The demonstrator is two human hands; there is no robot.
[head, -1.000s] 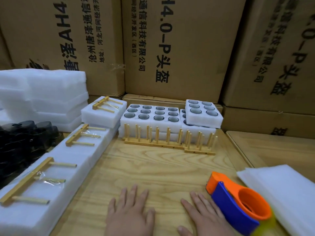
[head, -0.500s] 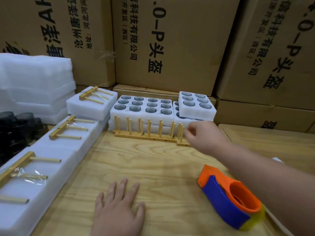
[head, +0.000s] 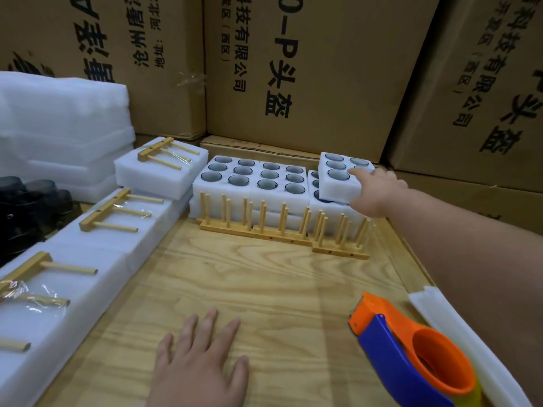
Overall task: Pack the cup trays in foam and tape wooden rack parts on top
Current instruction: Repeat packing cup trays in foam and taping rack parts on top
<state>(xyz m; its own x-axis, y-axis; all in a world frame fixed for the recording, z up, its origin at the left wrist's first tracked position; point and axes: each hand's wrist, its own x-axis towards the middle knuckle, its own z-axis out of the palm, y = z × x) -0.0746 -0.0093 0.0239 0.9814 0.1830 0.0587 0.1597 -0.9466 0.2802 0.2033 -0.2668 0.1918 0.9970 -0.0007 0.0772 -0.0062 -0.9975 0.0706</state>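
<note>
Cardboard boxes (head: 308,69) wall off your wooden table (head: 264,289), where foam cup trays (head: 249,183) sit behind a pegged wooden rack (head: 282,227) — your right hand (head: 374,192) grips the small top tray (head: 338,180) at its right end, while your left hand (head: 202,359) rests flat, fingers spread.

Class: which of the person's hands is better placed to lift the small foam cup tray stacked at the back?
Right. The right hand already touches the small foam cup tray; the left hand lies flat on the table.

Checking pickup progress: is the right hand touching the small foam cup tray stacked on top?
Touching. The head view shows the right hand with fingers lying on the small foam cup tray.
</note>
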